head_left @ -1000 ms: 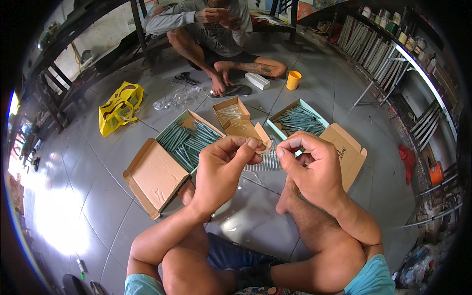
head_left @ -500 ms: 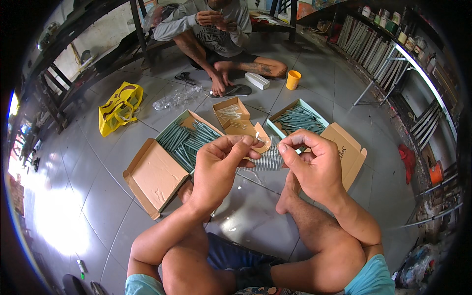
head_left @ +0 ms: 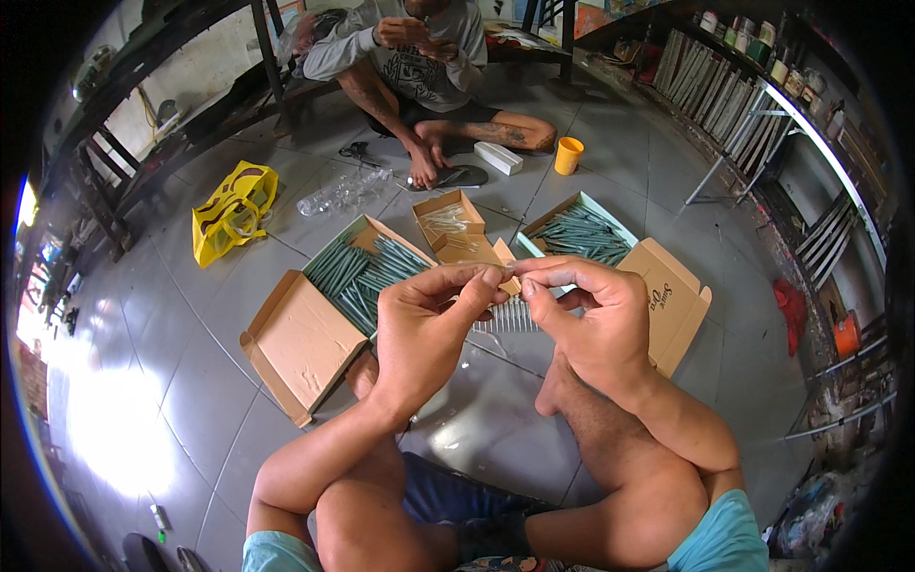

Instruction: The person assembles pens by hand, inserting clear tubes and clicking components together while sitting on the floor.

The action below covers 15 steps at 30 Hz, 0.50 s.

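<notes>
Clear sleeve point(head_left: 505, 315) is pinched between the fingers of the left hand point(head_left: 424, 329) and right hand point(head_left: 591, 319), held above the tiled floor point(head_left: 191, 381). Open cardboard boxes point(head_left: 315, 334) of green sticks point(head_left: 367, 276) crowd just beyond; bare floor lies left.

I count three open cardboard boxes point(head_left: 303, 341) point(head_left: 457, 227) point(head_left: 672, 297), one orange plastic cup point(head_left: 568, 154), one yellow plastic bag point(head_left: 233, 210).
</notes>
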Each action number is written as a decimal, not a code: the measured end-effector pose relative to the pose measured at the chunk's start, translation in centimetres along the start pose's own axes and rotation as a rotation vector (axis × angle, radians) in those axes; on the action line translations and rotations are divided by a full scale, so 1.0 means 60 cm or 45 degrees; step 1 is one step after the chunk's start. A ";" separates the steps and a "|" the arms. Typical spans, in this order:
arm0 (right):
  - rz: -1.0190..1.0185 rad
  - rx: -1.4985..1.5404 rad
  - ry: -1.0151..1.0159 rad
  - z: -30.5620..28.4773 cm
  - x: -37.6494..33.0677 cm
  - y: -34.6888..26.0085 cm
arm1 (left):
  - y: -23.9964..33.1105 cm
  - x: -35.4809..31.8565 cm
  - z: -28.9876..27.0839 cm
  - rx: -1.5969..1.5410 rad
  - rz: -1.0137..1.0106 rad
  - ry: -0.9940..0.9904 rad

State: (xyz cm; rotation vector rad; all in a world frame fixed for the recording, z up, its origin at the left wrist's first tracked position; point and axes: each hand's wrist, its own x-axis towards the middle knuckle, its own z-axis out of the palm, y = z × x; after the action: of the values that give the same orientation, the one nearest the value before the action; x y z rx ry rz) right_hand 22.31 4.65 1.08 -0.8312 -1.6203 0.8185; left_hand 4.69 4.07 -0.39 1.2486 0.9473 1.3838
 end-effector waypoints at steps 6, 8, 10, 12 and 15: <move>-0.162 -0.124 0.023 0.003 0.001 0.006 | 0.004 -0.003 0.006 0.037 0.031 0.035; -0.227 -0.211 0.019 0.006 0.000 0.002 | 0.003 -0.003 0.006 0.056 0.037 0.045; -0.311 -0.293 0.020 0.009 0.001 0.002 | 0.002 -0.004 0.004 0.075 0.024 0.048; -0.412 -0.371 0.025 0.010 0.001 0.006 | 0.000 -0.005 0.003 0.076 0.024 0.044; -0.472 -0.434 0.020 0.011 0.000 0.012 | 0.001 -0.005 0.001 0.069 0.018 0.032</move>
State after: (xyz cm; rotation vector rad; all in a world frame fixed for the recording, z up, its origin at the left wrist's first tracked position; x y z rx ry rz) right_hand 21.76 4.99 0.35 -0.7331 -1.8553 0.2779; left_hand 4.70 3.76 -0.40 1.2833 1.0008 1.3955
